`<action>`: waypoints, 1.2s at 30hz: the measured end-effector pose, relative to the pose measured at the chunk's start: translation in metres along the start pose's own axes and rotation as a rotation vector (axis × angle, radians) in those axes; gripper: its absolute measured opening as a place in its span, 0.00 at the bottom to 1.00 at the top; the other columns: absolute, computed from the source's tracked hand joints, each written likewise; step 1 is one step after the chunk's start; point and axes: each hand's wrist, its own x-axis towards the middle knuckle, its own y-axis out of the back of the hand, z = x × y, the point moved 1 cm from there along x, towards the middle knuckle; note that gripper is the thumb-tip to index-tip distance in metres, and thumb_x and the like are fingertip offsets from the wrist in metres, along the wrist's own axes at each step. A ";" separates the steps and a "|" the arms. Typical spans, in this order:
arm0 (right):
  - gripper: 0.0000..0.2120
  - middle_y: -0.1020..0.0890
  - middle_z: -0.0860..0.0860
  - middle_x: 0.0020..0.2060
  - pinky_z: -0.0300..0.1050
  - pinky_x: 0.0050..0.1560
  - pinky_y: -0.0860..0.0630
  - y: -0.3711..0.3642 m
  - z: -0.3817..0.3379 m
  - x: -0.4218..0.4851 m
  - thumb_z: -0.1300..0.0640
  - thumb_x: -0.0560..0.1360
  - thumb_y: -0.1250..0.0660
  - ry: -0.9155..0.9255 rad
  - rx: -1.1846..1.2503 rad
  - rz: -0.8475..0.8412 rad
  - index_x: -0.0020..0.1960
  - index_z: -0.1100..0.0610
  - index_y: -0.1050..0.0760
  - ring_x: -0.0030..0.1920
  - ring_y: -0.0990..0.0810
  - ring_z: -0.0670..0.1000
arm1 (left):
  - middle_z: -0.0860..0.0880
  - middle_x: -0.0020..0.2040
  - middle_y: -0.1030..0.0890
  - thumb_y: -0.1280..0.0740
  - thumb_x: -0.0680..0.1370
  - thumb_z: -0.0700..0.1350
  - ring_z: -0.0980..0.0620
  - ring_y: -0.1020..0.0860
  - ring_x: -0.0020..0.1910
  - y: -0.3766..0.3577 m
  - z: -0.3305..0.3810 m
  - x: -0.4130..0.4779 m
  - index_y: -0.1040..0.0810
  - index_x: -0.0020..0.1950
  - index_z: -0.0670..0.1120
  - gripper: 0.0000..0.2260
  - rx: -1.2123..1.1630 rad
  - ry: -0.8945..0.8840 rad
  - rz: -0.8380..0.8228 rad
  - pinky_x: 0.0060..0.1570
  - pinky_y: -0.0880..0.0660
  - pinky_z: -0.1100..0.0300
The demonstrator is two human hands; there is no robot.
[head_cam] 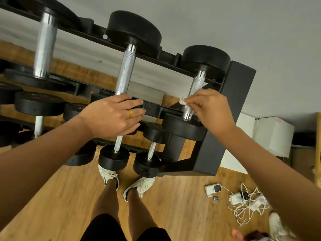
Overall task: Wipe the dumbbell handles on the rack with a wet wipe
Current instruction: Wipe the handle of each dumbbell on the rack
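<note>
A black dumbbell rack (231,105) holds several black dumbbells with knurled steel handles. My right hand (210,110) pinches a small white wet wipe (182,101) against the lower part of the rightmost top-row handle (196,84). My left hand (112,117), with a gold ring on it, rests with straight fingers on the near weight of the middle top-row dumbbell, just below its handle (125,70). A third top-row handle (45,44) stands at the left. Smaller dumbbells (147,164) sit on the lower rows.
My feet in white trainers (139,186) stand on the wooden floor right before the rack. Chargers and tangled white cables (243,200) lie on the floor at the right. White boxes (274,134) stand by the wall beyond the rack's end.
</note>
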 end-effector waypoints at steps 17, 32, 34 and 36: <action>0.14 0.16 0.59 0.55 0.54 0.65 0.25 0.021 0.042 0.036 0.71 0.73 0.29 0.519 -0.320 -0.061 0.58 0.63 0.18 0.59 0.18 0.60 | 0.43 0.59 0.15 0.43 0.87 0.48 0.41 0.19 0.63 -0.002 0.002 0.000 0.14 0.59 0.41 0.19 0.003 0.014 0.113 0.63 0.22 0.45; 0.32 0.23 0.58 0.68 0.55 0.76 0.40 0.019 0.037 0.024 0.73 0.67 0.27 0.766 -0.339 -0.537 0.70 0.61 0.25 0.73 0.30 0.60 | 0.44 0.58 0.14 0.42 0.87 0.48 0.42 0.18 0.62 0.000 0.002 -0.001 0.14 0.58 0.42 0.18 0.003 0.038 0.124 0.63 0.22 0.47; 0.35 0.25 0.57 0.70 0.58 0.76 0.40 0.026 0.041 0.032 0.71 0.66 0.26 0.711 -0.391 -0.516 0.72 0.59 0.26 0.74 0.32 0.60 | 0.44 0.58 0.14 0.42 0.87 0.48 0.42 0.18 0.62 -0.001 0.002 -0.002 0.14 0.57 0.42 0.18 0.008 0.034 0.125 0.63 0.22 0.47; 0.34 0.25 0.57 0.70 0.59 0.76 0.40 0.028 0.039 0.034 0.70 0.67 0.26 0.620 -0.424 -0.469 0.72 0.59 0.27 0.75 0.33 0.61 | 0.44 0.58 0.14 0.42 0.87 0.48 0.42 0.18 0.62 -0.001 0.003 -0.002 0.14 0.57 0.42 0.18 0.010 0.032 0.126 0.62 0.22 0.47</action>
